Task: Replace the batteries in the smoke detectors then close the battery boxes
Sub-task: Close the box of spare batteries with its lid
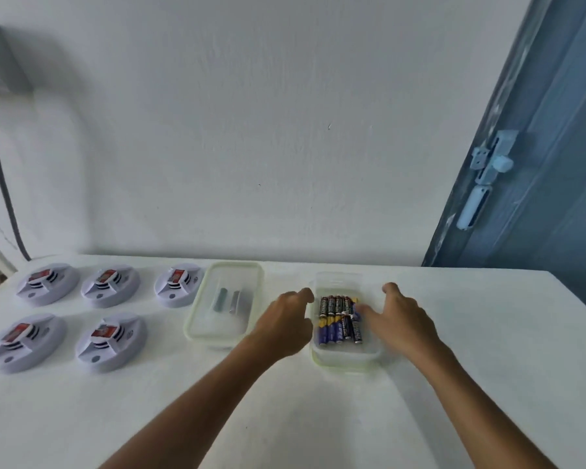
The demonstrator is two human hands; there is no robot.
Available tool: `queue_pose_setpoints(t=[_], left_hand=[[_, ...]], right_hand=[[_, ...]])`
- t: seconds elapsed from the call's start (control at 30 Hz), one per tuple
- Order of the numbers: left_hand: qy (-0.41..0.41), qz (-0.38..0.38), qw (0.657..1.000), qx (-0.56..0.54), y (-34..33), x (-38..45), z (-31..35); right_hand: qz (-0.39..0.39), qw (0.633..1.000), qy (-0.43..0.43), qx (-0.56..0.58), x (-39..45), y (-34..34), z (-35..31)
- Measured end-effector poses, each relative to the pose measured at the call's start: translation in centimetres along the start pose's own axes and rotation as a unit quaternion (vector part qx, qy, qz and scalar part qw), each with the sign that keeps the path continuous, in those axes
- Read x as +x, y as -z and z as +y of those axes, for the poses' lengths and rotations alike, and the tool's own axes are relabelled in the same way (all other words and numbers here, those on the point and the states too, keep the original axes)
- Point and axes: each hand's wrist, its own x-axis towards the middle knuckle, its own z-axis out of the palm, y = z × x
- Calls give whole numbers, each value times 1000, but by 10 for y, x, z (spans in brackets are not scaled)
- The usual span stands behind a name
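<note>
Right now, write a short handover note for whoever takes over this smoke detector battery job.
Left hand: fingers loosely curled beside the clear plastic tub of batteries, holding nothing.
Right hand: fingers reaching into that tub among the black and blue cylindrical batteries; no firm grip visible.
Five round white smoke detectors lie on the white table at the left, in rows of three and two.
A second clear tub with a green rim, between the detectors and the battery tub, holds two small grey items.
Done: cannot tell if any battery is swapped.
Left: replace the batteries, close the boxes.
</note>
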Motion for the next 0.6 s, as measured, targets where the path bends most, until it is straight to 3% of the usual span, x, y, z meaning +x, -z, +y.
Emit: queue_pose_setpoints(t=[0.1, 0.27, 0.43, 0.6], left_hand=[[84, 27, 996, -16, -19, 10, -9], [156, 38, 987, -27, -35, 16, -4], [178, 75, 977, -95, -36, 29, 5], [116, 183, 970, -107, -3, 38, 16]], right_hand=[[-77, 984, 42, 153, 6, -15, 17], [-23, 980, 89, 179, 11, -13, 37], [31, 977, 99, 188, 12, 4, 57], [66, 970, 87, 219, 19, 21, 71]])
